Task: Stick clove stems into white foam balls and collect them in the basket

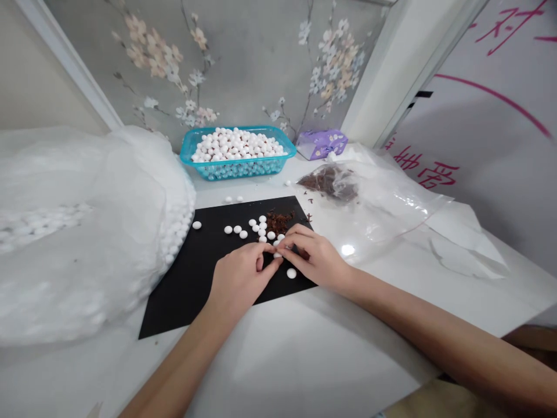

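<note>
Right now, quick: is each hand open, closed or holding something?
Left hand: closed, thumb and forefinger pinching a small round white ball.
Right hand: closed, fingertips pinched together at that ball; what's between them cannot be told.

L hand & R hand meet just below frame ctr, fingers bent, close tog. Bare L forearm from btm, left of ctr; bare R forearm from lower R.

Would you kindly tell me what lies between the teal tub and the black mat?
In the head view, two white balls lie on the tabletop there, a third ball farther right.
</note>
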Tool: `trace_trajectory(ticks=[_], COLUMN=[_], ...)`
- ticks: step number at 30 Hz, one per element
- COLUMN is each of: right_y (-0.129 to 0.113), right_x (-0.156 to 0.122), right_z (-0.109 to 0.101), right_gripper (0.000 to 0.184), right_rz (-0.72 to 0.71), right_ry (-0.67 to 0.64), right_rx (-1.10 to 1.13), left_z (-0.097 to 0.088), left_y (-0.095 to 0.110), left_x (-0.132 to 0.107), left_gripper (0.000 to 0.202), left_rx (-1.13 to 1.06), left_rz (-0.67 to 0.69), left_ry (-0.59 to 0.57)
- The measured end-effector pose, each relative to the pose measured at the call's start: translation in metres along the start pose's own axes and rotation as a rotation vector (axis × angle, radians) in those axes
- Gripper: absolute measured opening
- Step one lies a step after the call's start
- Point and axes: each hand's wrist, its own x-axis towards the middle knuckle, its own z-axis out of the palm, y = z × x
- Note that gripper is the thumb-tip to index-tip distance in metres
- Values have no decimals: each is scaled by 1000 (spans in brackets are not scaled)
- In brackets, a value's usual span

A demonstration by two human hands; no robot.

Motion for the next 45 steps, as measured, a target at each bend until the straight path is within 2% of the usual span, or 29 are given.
trace_trajectory(ticks=[12,19,29,41,45], right_y=[0,-7,-5,-7,-3], right_x=[-2,-3,-2,0,2], right_z=[1,-3,-4,-6,-9], right_gripper=[14,13,21,22,23], right_rz=[-79,-14,-22,-47,-42], right_ry=[-2,-36,-81,-139,-161], right_rx=[-39,77,159,60,123], left_z=[0,1,0,0,1], left_y=[0,0,1,3,2], left_x=[0,-2,-1,-1,-1], left_gripper=[25,23,20,22,22], left_rx=[0,-33,-38,-45,-24], left_rz=[-14,-3,-2,-26,-17], left_ry=[-22,-20,-30,-52,-35])
